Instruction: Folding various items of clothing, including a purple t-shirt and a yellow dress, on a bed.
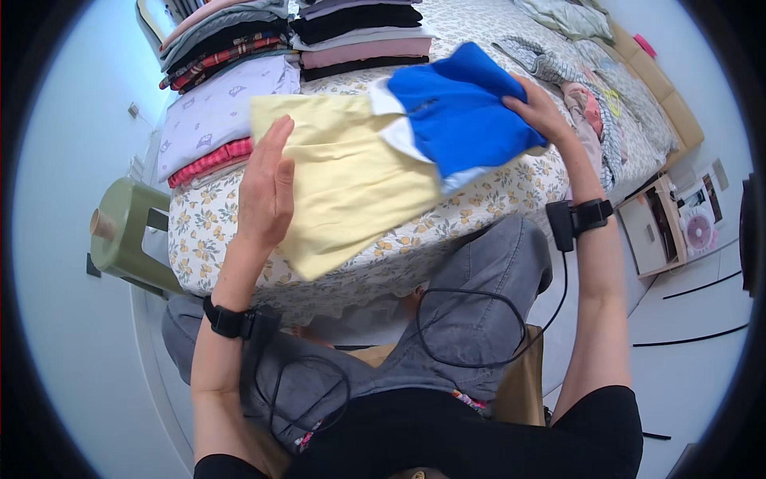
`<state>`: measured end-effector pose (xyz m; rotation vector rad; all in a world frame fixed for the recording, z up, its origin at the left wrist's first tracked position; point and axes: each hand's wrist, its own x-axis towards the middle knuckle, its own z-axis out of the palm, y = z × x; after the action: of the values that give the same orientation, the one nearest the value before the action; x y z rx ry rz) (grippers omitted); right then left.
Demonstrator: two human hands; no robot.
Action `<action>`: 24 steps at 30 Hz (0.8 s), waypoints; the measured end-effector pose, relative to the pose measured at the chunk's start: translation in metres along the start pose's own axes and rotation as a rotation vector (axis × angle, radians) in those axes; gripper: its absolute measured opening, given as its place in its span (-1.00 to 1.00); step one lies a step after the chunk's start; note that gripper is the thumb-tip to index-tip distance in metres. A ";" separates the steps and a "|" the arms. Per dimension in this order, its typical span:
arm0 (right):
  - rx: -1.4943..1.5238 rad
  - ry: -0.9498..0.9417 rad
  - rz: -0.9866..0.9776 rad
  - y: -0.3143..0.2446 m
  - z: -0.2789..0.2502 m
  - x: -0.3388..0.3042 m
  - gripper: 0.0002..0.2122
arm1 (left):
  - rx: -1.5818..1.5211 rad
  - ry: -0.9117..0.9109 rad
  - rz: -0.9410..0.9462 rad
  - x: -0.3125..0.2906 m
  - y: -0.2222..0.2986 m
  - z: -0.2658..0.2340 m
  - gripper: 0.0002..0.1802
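Note:
A yellow and blue shirt (343, 172) with a white collar (403, 137) spreads over the near edge of the bed. My right hand (545, 114) grips the blue part (471, 112) at its right side, thumb on top and the other fingers partly hidden. That blue end looks lifted off the bed and slightly blurred. Over the left edge of the yellow part stands my left hand (267, 188), fingers stretched out and thumb apart, holding nothing. Whether its edge touches the cloth I cannot tell.
Folded clothes in a left stack (227, 60) and a right stack (363, 44) line the far side. Loose clothes (586, 104) lie at the right. A green stool (132, 235) stands left of the bed (215, 231). Black cables (471, 363) hang from both wrists over my legs.

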<state>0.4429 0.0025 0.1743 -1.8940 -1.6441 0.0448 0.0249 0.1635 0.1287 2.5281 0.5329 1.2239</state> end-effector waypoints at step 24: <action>-0.526 -0.156 0.192 -0.054 0.159 0.010 -0.36 | -0.062 -0.115 -0.867 0.042 -0.070 0.052 -0.55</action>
<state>0.3314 0.0807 0.0750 -2.4953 -1.6840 -0.1837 0.0761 0.2396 0.0987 1.9108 1.3366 0.7319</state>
